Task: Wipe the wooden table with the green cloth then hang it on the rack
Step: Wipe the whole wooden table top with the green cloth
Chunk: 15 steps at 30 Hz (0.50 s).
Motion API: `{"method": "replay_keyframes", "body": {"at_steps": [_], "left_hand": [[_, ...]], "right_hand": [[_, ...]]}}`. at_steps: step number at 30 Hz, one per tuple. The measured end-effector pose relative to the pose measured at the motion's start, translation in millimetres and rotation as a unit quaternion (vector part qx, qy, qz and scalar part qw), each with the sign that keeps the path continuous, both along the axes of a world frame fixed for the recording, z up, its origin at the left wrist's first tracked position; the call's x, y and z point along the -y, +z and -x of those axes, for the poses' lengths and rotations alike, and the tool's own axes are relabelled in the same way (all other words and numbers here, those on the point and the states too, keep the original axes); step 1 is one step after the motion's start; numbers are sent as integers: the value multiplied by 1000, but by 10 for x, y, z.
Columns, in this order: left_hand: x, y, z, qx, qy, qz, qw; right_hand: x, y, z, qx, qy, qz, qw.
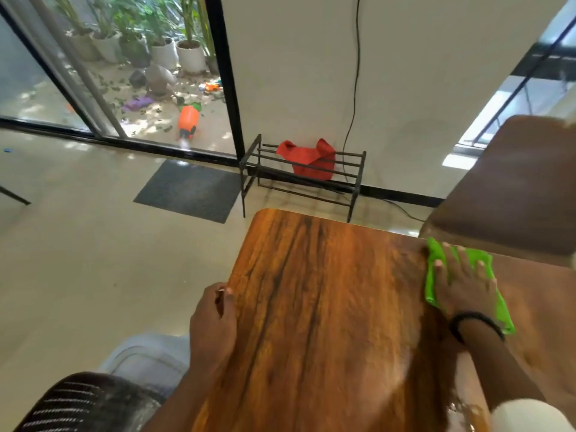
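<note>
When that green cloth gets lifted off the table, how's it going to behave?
Probably floppy: the green cloth lies creased and flat under the right hand. Likely light, being thin at its edges. It should slide easily on the glossy wooden table, so pinching it may work better than scooping.

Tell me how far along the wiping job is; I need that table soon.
Nothing shows as finished. In hand: the right hand presses the green cloth flat on the wooden table, while the left hand grips its left edge. Left: hanging the cloth on the rack, where a red cloth already hangs.
</note>
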State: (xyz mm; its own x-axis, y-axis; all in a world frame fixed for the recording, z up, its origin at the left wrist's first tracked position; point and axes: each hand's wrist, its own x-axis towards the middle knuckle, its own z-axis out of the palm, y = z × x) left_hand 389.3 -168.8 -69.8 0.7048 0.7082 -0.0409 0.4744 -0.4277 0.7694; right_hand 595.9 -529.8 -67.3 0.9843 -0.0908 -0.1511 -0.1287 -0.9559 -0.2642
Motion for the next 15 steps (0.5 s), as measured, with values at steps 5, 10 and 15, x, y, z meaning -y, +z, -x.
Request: {"method": "replay_keyframes", "body": {"at_steps": [5,10,15], "left_hand": [[8,-65,3,-15,-4,-9,1000],[37,-62,10,-19,-21,-18,999],[40,-88,18,-16,-32,-38,999]], "right_hand": [[-321,-30,186,-16,-18,16,1000],[-1863,-77,1068,15,227,-30,973],[-2119,0,1398,13,354,-54,934]]}}
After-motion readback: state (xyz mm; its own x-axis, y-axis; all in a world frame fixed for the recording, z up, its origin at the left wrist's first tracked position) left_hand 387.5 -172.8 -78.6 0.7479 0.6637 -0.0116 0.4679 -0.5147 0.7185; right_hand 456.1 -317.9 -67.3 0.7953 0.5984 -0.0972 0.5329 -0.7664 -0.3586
